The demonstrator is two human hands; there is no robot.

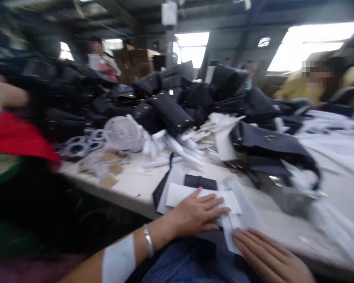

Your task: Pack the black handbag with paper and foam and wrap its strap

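My left hand (199, 214) lies flat with fingers stretched out on a white paper sheet (183, 194) at the near edge of the table. The sheet rests on dark fabric pieces (200, 182). My left wrist wears a silver bracelet (148, 240), and a white patch sits on the forearm. My right hand (268, 255) rests lower right, fingers extended and together, touching a pale strip of paper or plastic (231, 230). Neither hand grips anything. The picture is motion-blurred.
A heap of black bags (177, 106) covers the table's middle and back. A small white fan (122, 133), white paper rolls (183, 149) and tape rings (76, 148) lie left of centre. A person in red (14, 137) sits at left; other people work behind and at right.
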